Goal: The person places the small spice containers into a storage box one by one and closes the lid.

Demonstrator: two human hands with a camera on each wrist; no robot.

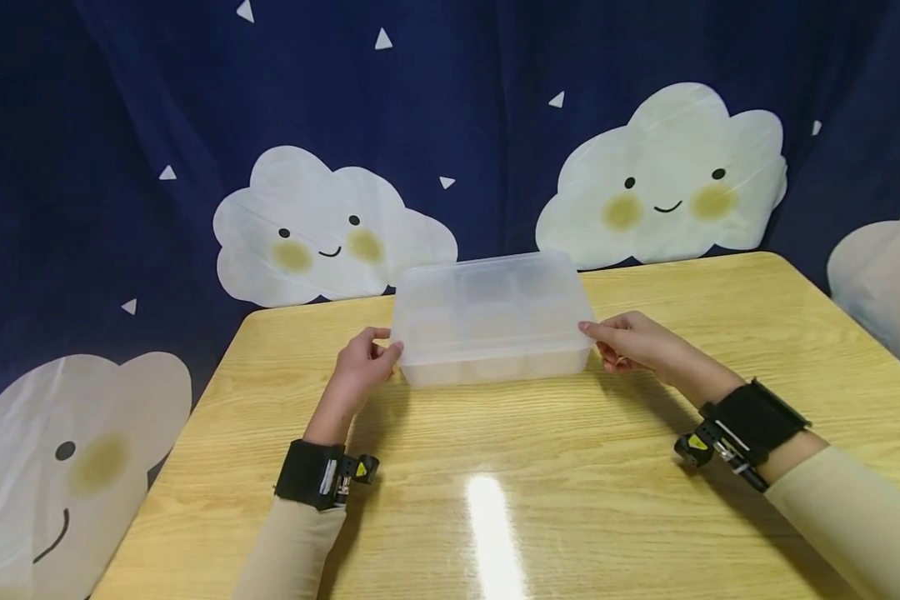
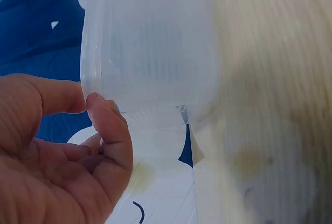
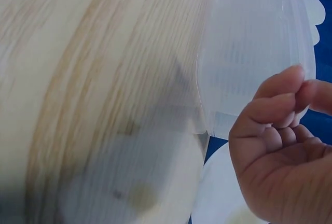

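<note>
A translucent plastic storage box (image 1: 495, 312) with a lid is near the far edge of the table, its long side facing me. Several compartments show faintly through the lid. My left hand (image 1: 365, 360) grips its left end, thumb and index finger at the rim. In the left wrist view, the thumb and index finger of that hand (image 2: 67, 146) meet the lid's edge. At the other end, my right hand (image 1: 633, 343) pinches the rim near the front corner. The right wrist view shows the fingers of this hand (image 3: 275, 105) curled beside the box's wall (image 3: 244, 63).
The light wooden table (image 1: 435, 483) has a bright reflection near its front. Behind it hangs a dark blue curtain (image 1: 480, 100) printed with smiling clouds and small white triangles. Black straps with small cameras (image 1: 753, 425) sit on both wrists.
</note>
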